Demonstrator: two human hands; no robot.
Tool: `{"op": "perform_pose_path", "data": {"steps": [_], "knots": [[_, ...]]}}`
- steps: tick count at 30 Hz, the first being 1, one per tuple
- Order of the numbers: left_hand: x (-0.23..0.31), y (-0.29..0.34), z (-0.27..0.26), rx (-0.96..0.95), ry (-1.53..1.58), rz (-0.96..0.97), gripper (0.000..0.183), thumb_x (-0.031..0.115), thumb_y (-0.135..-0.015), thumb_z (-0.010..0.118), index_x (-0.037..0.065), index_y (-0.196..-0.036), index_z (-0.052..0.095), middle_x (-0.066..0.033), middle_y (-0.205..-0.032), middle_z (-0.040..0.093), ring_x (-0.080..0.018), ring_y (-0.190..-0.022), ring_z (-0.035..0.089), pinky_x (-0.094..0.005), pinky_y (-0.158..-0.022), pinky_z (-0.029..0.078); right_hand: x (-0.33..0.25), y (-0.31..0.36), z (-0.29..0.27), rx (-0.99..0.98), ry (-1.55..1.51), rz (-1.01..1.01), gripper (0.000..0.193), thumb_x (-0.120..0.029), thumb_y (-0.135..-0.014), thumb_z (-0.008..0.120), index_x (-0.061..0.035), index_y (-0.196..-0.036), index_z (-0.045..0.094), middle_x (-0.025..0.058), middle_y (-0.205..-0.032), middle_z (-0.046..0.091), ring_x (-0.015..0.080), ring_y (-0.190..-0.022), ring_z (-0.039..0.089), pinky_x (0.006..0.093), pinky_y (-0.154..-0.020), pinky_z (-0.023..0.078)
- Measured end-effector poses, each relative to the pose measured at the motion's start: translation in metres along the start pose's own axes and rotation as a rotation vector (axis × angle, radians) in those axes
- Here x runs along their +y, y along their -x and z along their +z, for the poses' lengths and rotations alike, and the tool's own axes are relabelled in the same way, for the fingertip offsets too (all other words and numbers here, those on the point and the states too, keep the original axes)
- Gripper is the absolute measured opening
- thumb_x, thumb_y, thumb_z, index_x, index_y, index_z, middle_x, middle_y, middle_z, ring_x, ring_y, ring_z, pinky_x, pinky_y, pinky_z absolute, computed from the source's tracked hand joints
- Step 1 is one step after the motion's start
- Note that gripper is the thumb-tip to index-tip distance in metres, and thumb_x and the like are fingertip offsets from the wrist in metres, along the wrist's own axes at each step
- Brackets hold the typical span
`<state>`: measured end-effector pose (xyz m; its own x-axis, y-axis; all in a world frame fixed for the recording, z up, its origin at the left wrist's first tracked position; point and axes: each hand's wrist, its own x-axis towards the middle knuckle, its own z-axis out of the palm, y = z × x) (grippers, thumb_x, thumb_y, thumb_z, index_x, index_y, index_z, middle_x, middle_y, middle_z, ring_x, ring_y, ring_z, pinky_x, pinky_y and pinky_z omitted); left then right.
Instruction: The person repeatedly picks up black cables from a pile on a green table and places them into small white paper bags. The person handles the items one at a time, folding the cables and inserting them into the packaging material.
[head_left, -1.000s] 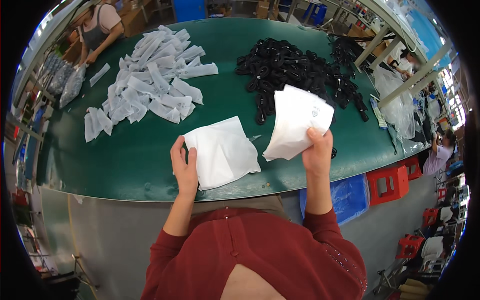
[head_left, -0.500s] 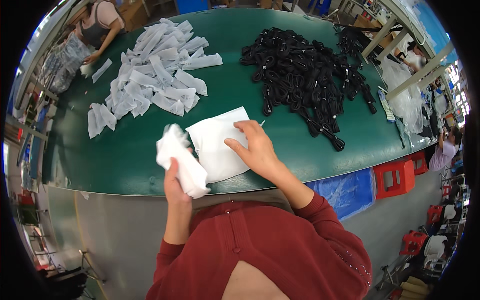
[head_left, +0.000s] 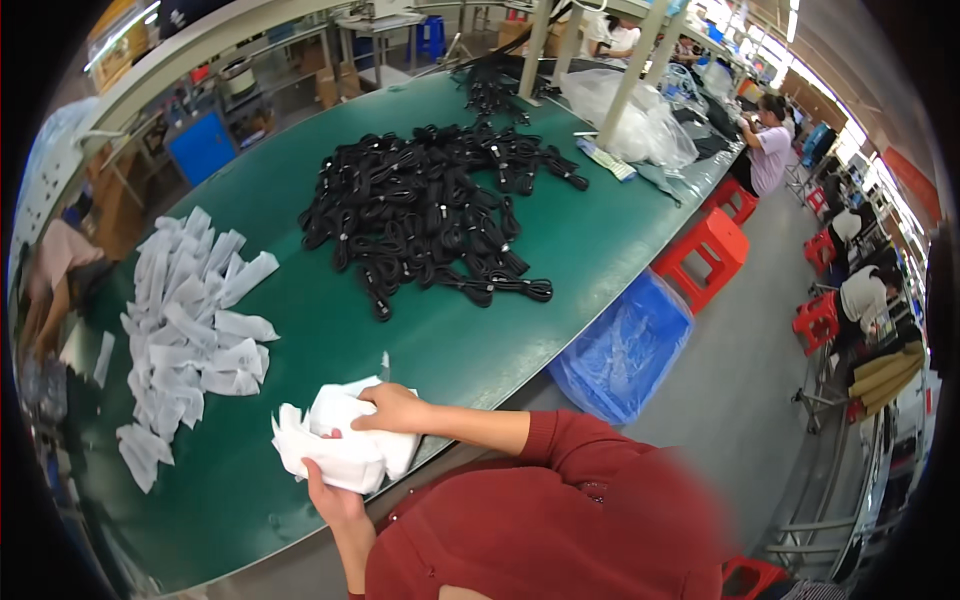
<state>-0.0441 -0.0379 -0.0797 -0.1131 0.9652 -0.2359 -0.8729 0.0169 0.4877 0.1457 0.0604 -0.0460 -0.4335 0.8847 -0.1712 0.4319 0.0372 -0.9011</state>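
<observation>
My left hand (head_left: 338, 503) grips a folded bundle of thin white sheets or bags (head_left: 330, 456) at the table's near edge. Its loose left end is ruffled. My right hand (head_left: 395, 410) reaches over the bundle's far side, fingers bent and pressed to the white material; the thumb is partly hidden. Beneath and beside the bundle lies a flat white stack (head_left: 402, 452) on the green table (head_left: 560, 240). To the left spreads a heap of slim whitish pouches (head_left: 190, 335). Beyond my hands sits a large pile of black cords (head_left: 420, 215), each coiled and tied.
A blue bin lined with clear plastic (head_left: 625, 350) and red stools (head_left: 705, 255) stand along the table's right edge. Clear plastic bags (head_left: 640, 115) lie near the metal posts at the far end. Another person (head_left: 60, 275) is at the left side.
My view has swung to the right. My right hand has moved from the flat white stack to the white bundle in my left hand, and its fingers have closed on it.
</observation>
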Motion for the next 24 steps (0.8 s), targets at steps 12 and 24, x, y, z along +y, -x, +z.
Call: {"op": "perform_pose_path", "data": {"steps": [12,24], "knots": [[-0.042,0.004,0.049,-0.244,0.052,-0.187,0.047,0.036,-0.101,0.051,0.006,-0.136,0.045,-0.0144,-0.12,0.06,-0.0316,-0.12,0.055,-0.0621,-0.106,0.04,0.012,0.085,-0.106,0.258,-0.358,-0.057,0.043,-0.017,-0.08,0.079,-0.0036,-0.115,0.056,0.0051,-0.102,0.063,0.0124,-0.096,0.059,0.0297,-0.083,0.05],[-0.037,-0.011,0.054,-0.125,0.076,-0.084,0.053,0.032,-0.101,0.053,0.003,-0.142,0.038,-0.0175,-0.134,0.054,-0.0353,-0.13,0.048,-0.0541,-0.11,0.038,0.192,0.138,-0.402,1.363,0.549,0.53,0.053,-0.03,-0.081,0.077,0.0015,-0.119,0.057,0.0213,-0.109,0.064,0.0312,-0.098,0.063,0.0428,-0.085,0.051]]}}
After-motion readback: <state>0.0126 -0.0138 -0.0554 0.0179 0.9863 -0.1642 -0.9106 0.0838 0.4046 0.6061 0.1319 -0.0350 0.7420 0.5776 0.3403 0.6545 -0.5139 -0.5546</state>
